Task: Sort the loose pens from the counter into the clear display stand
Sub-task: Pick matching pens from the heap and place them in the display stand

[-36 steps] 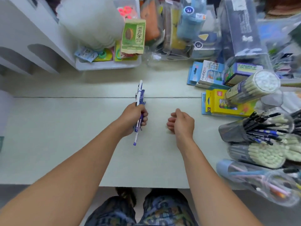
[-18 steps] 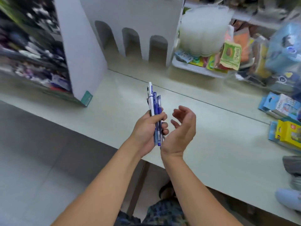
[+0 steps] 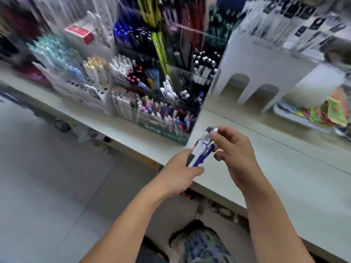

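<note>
While we look down through the head camera, our left hand (image 3: pixel 178 172) grips a small bundle of pens (image 3: pixel 202 150), its fingers curled round their lower ends so the bundle slants up and to the right over the front edge of the pale worktop (image 3: pixel 284 168). Our right hand (image 3: pixel 235 149) meets the bundle from the right, thumb and forefinger pinching the top of one white pen while the other fingers stay loosely bent beside the barrels. Just beyond the hands, on the worktop, stands the clear display stand (image 3: pixel 152 92), its tiered compartments packed with upright pens in blue, black, white, pink and yellow; blur hides which sort sits where. A white cardboard riser (image 3: pixel 266 69) with arched cut-outs stands to its right, and a tray of coloured packets (image 3: pixel 326 114) lies near the right edge.
</note>
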`<action>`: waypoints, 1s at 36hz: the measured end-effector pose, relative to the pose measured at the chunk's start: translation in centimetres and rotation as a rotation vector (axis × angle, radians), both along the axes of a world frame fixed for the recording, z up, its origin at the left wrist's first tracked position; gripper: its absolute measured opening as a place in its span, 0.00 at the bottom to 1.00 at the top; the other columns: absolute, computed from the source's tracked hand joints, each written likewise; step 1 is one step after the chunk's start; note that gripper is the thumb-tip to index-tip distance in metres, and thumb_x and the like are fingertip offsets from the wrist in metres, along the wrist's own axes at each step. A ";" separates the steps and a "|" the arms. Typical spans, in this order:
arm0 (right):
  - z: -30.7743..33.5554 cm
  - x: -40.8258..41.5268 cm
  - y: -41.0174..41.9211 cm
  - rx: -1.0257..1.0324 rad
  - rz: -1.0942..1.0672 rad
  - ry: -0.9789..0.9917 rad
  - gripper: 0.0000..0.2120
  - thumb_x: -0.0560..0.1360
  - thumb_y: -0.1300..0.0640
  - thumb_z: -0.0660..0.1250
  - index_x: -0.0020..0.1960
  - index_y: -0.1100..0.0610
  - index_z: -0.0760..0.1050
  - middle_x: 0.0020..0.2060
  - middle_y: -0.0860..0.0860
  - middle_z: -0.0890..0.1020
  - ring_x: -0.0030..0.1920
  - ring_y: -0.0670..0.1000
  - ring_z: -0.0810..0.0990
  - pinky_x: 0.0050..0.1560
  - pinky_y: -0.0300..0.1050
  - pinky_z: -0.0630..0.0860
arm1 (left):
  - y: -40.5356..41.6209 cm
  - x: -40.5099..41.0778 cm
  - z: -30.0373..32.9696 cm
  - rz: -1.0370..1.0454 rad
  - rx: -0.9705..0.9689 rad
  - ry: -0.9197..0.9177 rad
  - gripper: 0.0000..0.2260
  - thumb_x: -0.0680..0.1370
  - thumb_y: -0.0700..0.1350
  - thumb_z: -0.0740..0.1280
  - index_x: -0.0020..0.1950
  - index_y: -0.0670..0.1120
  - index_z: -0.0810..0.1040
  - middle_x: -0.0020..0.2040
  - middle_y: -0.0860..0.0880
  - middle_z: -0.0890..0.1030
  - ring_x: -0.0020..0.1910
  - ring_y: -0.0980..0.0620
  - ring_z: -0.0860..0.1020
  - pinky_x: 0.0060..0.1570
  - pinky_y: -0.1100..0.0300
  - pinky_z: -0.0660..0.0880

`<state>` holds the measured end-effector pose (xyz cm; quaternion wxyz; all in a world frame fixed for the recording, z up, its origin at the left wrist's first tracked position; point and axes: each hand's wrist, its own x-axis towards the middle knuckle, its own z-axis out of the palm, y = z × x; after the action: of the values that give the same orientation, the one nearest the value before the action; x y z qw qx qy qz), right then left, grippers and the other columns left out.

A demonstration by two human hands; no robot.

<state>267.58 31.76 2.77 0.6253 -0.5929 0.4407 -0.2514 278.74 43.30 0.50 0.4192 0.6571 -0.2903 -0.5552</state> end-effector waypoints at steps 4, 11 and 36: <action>0.4 3.8 0.0 -0.006 0.032 -0.086 0.07 0.81 0.64 0.65 0.53 0.58 0.82 0.38 0.49 0.83 0.37 0.49 0.75 0.34 0.41 0.73 | 0.4 3.7 0.8 0.100 0.002 0.119 0.06 0.81 0.49 0.68 0.56 0.49 0.77 0.35 0.52 0.69 0.25 0.56 0.64 0.25 0.63 0.63; 0.7 12.9 -0.1 0.050 0.130 -0.213 0.07 0.81 0.66 0.64 0.53 0.58 0.79 0.43 0.56 0.84 0.37 0.52 0.78 0.36 0.43 0.80 | 0.6 11.9 2.1 0.255 -0.048 0.276 0.19 0.73 0.65 0.65 0.51 0.50 0.78 0.34 0.52 0.68 0.26 0.55 0.57 0.27 0.60 0.53; 2.2 17.1 -2.8 -0.742 -0.659 0.239 0.07 0.81 0.62 0.66 0.56 0.53 0.79 0.45 0.45 0.83 0.44 0.47 0.82 0.48 0.44 0.80 | -6.4 25.9 2.5 -0.179 -0.111 0.489 0.03 0.84 0.42 0.62 0.54 0.45 0.75 0.33 0.51 0.70 0.26 0.55 0.61 0.23 0.65 0.59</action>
<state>284.72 29.01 4.97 0.2054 -0.6291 0.5538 -0.5053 304.62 36.91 3.02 0.4617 0.4512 -0.2674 -0.7154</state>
